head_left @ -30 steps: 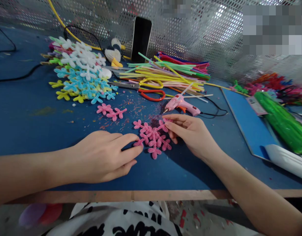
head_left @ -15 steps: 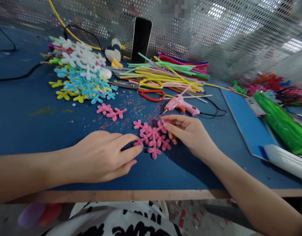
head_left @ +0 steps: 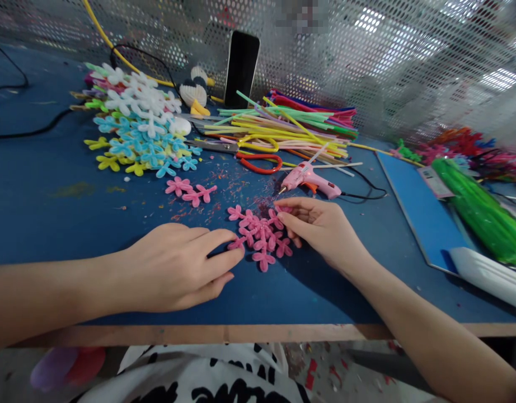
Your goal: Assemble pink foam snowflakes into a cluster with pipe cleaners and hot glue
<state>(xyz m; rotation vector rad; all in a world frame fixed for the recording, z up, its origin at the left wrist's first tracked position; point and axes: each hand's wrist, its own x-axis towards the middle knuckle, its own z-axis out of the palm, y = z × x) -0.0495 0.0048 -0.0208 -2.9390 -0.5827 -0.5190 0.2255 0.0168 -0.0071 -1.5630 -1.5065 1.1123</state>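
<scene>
Barely shifted, left hand (head_left: 178, 268) and right hand (head_left: 325, 230) seemingly pinch one pink snowflake (head_left: 261, 229).

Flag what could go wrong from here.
1. Burn: the glue gun lies with its nozzle near the right hand; if hot, contact could hurt.
2. Distortion: right and left hand both touch the pink snowflake; uneven pulling might bend it.
3. Scatter: loose pink pieces lie just beyond the left hand and could get knocked.

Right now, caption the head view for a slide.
Left hand touches and right hand pinches a pink pipe-cleaner snowflake, a pink hot-glue gun lying beyond it.
</scene>
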